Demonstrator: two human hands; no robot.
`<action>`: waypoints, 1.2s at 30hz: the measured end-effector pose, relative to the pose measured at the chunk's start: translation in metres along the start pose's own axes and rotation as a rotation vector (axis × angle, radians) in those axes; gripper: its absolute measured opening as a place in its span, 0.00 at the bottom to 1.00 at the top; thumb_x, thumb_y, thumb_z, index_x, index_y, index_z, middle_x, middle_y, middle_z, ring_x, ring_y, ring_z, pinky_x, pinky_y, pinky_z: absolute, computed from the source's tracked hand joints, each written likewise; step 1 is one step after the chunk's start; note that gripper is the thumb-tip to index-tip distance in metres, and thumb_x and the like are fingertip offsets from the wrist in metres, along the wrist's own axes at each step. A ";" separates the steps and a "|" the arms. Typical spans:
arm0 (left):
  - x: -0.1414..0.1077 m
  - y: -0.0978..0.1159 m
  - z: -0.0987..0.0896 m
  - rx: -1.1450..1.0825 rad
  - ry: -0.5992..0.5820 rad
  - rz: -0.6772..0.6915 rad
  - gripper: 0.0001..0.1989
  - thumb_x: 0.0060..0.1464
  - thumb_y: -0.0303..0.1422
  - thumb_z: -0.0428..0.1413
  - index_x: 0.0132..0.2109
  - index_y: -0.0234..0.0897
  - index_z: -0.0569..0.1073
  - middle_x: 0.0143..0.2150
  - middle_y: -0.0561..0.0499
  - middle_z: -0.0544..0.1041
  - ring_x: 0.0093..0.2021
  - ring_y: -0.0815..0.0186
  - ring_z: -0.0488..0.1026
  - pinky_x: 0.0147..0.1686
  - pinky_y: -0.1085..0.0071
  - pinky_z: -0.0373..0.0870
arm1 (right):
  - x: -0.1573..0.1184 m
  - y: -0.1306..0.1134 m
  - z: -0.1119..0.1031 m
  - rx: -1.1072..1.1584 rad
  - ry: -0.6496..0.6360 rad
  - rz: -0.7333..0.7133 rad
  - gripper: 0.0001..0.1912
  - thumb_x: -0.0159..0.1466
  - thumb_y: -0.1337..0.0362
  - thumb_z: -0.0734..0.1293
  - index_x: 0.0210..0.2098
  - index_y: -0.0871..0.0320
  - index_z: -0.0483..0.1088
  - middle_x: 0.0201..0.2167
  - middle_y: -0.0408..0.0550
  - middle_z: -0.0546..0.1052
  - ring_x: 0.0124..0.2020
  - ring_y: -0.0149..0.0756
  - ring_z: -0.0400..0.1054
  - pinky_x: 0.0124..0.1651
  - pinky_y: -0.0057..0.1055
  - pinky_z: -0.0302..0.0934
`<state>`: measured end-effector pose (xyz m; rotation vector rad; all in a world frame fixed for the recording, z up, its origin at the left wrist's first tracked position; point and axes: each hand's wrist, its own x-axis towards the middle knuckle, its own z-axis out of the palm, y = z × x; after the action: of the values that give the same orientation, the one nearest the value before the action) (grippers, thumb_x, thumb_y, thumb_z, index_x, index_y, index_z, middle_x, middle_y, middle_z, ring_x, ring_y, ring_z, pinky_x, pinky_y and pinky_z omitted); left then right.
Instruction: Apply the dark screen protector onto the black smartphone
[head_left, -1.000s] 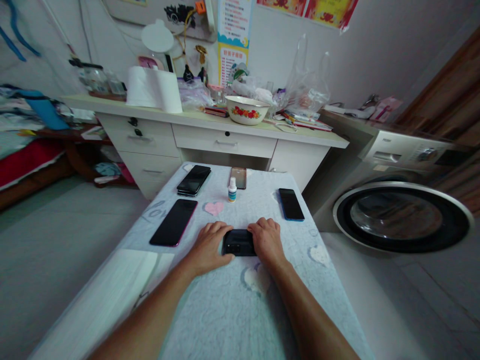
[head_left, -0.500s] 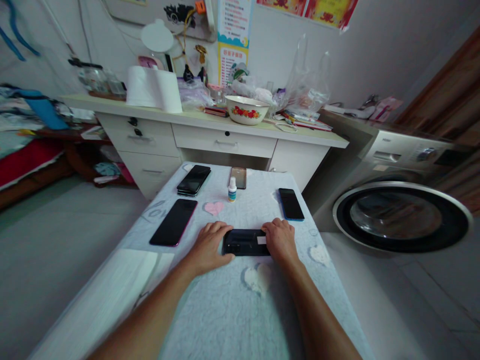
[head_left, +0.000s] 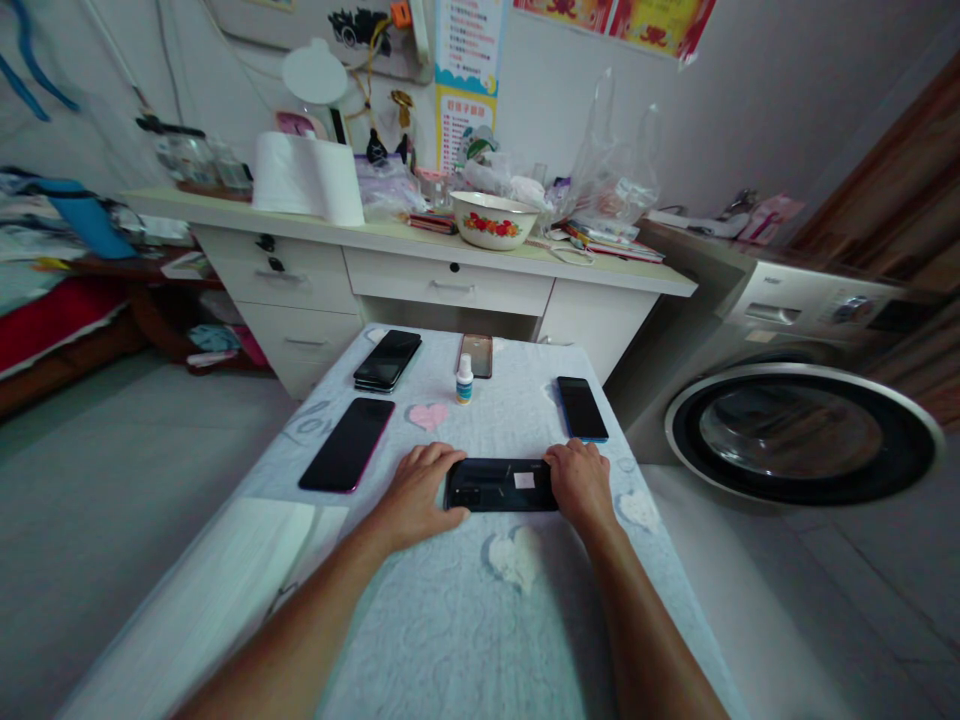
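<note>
A dark phone [head_left: 495,484] lies sideways on the cloth-covered table [head_left: 450,620], its back with the camera block and a pale sticker facing up. My left hand [head_left: 421,495] grips its left end between thumb and fingers. Around the right end my right hand [head_left: 581,482] is closed, covering that edge; its thumb is mostly hidden. Beyond the phone stands a small white bottle [head_left: 464,382] with a blue label, in front of a brownish phone case [head_left: 478,356]. To the left lie a phone with a pink edge [head_left: 348,445] and a stack of phones [head_left: 388,361].
Near the table's right edge lies a blue-edged phone [head_left: 582,408]. Behind the table is a white desk [head_left: 450,280] with a flowered bowl [head_left: 495,220], paper rolls [head_left: 307,178] and plastic bags. A washing machine [head_left: 795,400] stands at the right.
My right hand has shifted to the right, out to the phone's end, so the pale sticker and more of the phone's back show. My left hand and the phone have stayed in place.
</note>
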<state>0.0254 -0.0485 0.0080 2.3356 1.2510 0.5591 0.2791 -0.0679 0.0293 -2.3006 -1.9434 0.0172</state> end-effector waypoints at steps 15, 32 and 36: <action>0.000 -0.001 0.002 0.004 0.012 0.001 0.32 0.41 0.35 0.60 0.56 0.42 0.65 0.54 0.47 0.66 0.53 0.54 0.62 0.55 0.58 0.58 | -0.003 -0.022 0.006 0.019 0.034 -0.095 0.14 0.68 0.63 0.57 0.41 0.52 0.75 0.39 0.52 0.72 0.44 0.41 0.59 0.43 0.35 0.47; 0.001 0.000 0.003 0.013 0.006 -0.012 0.32 0.41 0.35 0.60 0.56 0.42 0.65 0.54 0.47 0.67 0.54 0.54 0.62 0.55 0.58 0.58 | -0.004 -0.049 0.010 0.053 0.025 -0.283 0.14 0.67 0.65 0.57 0.43 0.50 0.74 0.40 0.49 0.71 0.43 0.40 0.57 0.44 0.35 0.46; 0.001 0.001 0.003 0.016 0.009 -0.010 0.32 0.41 0.35 0.60 0.56 0.43 0.65 0.54 0.48 0.67 0.53 0.54 0.62 0.55 0.58 0.58 | -0.004 -0.053 0.009 0.058 -0.005 -0.317 0.14 0.67 0.65 0.58 0.44 0.49 0.74 0.41 0.48 0.71 0.43 0.40 0.57 0.43 0.35 0.46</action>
<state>0.0281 -0.0487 0.0064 2.3410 1.2753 0.5588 0.2258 -0.0622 0.0254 -1.9348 -2.2534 0.0473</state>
